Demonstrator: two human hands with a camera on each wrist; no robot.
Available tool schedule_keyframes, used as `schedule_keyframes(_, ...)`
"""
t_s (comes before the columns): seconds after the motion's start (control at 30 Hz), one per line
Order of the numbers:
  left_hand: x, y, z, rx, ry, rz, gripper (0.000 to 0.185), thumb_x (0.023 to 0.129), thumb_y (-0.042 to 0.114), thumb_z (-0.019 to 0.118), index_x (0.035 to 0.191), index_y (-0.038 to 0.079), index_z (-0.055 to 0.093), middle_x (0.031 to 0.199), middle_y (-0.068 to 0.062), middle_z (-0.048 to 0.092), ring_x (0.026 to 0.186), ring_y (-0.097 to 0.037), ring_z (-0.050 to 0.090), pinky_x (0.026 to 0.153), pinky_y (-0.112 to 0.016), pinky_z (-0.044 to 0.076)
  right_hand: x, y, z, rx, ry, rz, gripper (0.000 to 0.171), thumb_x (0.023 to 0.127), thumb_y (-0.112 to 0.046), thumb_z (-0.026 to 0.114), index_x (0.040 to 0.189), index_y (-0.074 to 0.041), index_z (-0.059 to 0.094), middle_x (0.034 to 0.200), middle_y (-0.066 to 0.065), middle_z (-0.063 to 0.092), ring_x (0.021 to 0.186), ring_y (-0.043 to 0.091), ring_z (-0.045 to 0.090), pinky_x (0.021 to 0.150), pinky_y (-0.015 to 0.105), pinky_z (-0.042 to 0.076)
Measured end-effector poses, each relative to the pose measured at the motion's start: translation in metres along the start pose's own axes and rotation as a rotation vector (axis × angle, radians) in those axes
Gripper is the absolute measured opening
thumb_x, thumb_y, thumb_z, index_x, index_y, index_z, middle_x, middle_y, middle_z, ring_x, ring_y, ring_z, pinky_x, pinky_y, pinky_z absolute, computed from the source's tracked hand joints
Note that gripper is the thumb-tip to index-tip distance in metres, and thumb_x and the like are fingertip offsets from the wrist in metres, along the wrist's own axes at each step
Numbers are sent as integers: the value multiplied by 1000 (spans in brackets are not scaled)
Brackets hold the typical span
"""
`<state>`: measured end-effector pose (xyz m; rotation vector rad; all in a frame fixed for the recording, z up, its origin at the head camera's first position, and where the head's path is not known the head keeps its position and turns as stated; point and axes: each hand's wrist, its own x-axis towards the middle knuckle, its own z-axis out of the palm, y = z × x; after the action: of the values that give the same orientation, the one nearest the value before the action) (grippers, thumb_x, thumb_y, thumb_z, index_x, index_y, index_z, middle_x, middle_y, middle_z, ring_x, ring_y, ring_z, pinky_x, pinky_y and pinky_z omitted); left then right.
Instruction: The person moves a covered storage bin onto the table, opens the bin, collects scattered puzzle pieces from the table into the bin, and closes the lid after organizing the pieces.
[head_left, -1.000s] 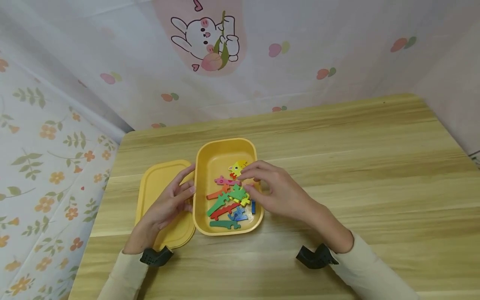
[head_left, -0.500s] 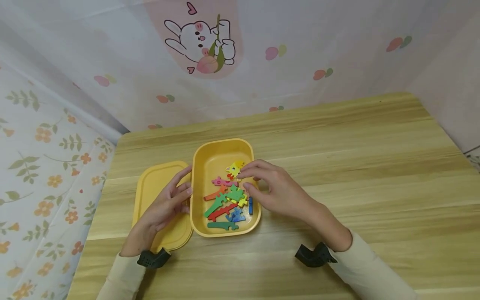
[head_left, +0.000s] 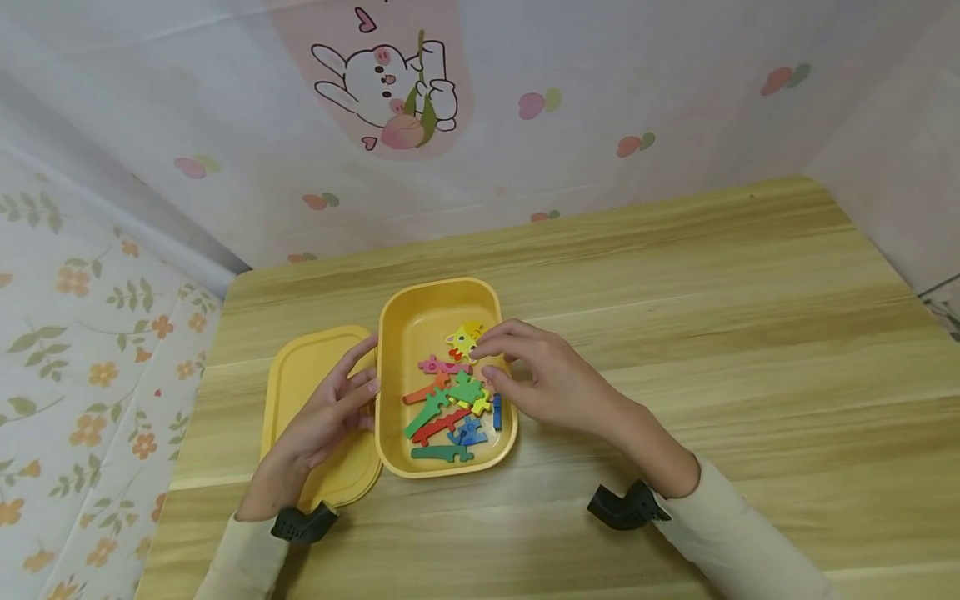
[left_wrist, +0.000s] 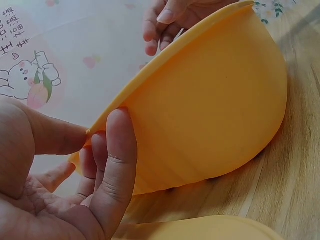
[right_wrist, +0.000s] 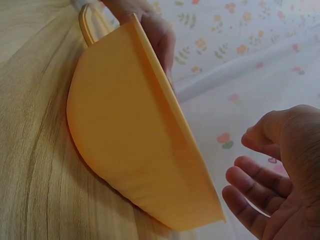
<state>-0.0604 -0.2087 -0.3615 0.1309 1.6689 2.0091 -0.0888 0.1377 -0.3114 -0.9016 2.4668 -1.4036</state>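
A yellow plastic box (head_left: 420, 312) stands on the table, holding several flat coloured puzzle pieces with knobs. Among them are a yellow animal head (head_left: 462, 340), a pink piece (head_left: 442, 366), a red piece (head_left: 438, 427) and a dark green piece (head_left: 441, 452). My left hand (head_left: 333, 408) rests its fingers against the outside of the box's left wall; the left wrist view shows fingertips touching near the rim. Over the right rim hovers my right hand (head_left: 551, 379), fingers loosely bent. In the right wrist view its thumb and fingers (right_wrist: 255, 180) are apart, with nothing between them.
A yellow lid (head_left: 303, 358) lies flat left of the box, partly under my left hand and forearm. The wood-patterned table (head_left: 675, 275) extends to the right. Printed cloth (head_left: 585, 158) hangs behind the table, and floral cloth (head_left: 97, 358) hangs at left.
The head view has shifted slightly, so the box and hands appear a little further left. Both hands keep about the same pose beside the box, and the pieces lie as before.
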Motion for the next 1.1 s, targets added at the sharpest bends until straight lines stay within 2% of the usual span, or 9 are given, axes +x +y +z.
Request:
schedule_keyframes(0.17, 0, -2, -1, -7, -11, 9, 68, 113, 4, 43, 170, 21, 12, 121, 5, 67, 96, -6, 69, 70, -24, 64, -1, 3, 1, -9, -1, -5, 21, 99, -12, 73, 120, -13, 77, 126, -3, 70, 120, 17, 66, 99, 42, 62)
schedule_keyframes(0.37, 0, -3, -1, 0, 7, -4, 68, 113, 6, 45, 170, 21, 12, 119, 6, 67, 94, -5, 68, 69, -22, 63, -1, 6, 1, -11, -4, 8, 21, 100, -15, 73, 121, -13, 77, 126, -3, 70, 121, 15, 65, 103, 39, 61)
schedule_keyframes(0.83, -1, -1, 0, 37, 14, 2, 68, 113, 6, 45, 170, 19, 10, 118, 5, 65, 93, -5, 68, 69, -22, 63, 0, 8, 1, -25, 0, -4, 23, 101, -15, 71, 123, -11, 76, 126, -2, 70, 121, 21, 67, 101, 41, 61)
schedule_keyframes(1.1, -2, -4, -1, 27, 3, -2, 69, 112, 5, 45, 170, 19, 10, 116, 6, 64, 94, -4, 69, 69, -22, 63, -3, 9, 4, -22, -2, 23, 21, 103, -17, 68, 123, -17, 76, 127, -4, 69, 122, 17, 66, 103, 41, 60)
